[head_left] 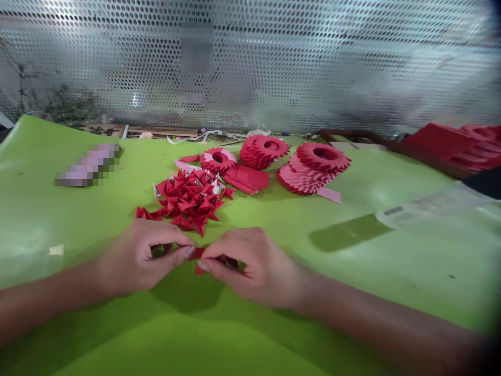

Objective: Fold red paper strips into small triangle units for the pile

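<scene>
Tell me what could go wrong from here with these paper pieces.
The small red paper piece pinched between the left hand and right hand might crease or tear if pulled. The pile of folded pieces sits close by the left hand, so a nudge could scatter it. The pink-and-red ring stack seems to lean and might topple.

Silvery perforated wall (274,68), small bright glints (135,98); green tabletop (250,342), softly shining

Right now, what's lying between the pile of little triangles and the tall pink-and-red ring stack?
In the head view, flat red paper pieces lie between the triangle pile and that ring stack.
</scene>
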Demonstrator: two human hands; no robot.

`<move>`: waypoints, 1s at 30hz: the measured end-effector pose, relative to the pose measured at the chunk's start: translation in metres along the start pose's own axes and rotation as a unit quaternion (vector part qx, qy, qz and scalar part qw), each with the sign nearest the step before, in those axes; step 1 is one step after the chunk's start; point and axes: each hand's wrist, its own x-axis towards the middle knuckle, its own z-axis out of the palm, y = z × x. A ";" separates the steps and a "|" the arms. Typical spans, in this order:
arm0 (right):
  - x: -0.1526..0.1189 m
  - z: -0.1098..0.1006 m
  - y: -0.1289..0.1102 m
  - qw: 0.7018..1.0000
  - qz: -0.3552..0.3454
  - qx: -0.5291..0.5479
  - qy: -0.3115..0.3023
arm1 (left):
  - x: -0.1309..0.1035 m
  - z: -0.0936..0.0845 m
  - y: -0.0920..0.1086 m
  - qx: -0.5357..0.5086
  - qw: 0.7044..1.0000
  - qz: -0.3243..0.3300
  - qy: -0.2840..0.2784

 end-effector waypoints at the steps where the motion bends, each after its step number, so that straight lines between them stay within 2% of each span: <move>1: 0.000 0.001 0.001 1.000 0.002 -0.008 0.012 | 0.000 0.001 0.001 -0.002 1.000 -0.001 -0.003; 7: 0.002 0.005 0.002 0.999 0.018 -0.010 0.051 | 0.000 0.004 0.001 -0.002 1.000 -0.020 0.019; 12: 0.001 0.005 0.000 0.998 0.047 -0.013 0.044 | -0.001 0.005 -0.001 0.015 1.000 -0.009 0.023; 19: 0.002 0.005 0.001 0.998 0.052 -0.018 0.038 | -0.003 0.005 0.001 0.012 1.000 0.016 0.021; 26: 0.002 0.006 0.000 0.997 0.066 -0.019 0.026 | -0.002 0.004 0.002 0.028 0.999 0.006 0.025; 30: 0.002 0.005 -0.001 0.997 0.068 0.013 0.045 | -0.002 0.004 0.001 0.013 0.999 -0.016 0.033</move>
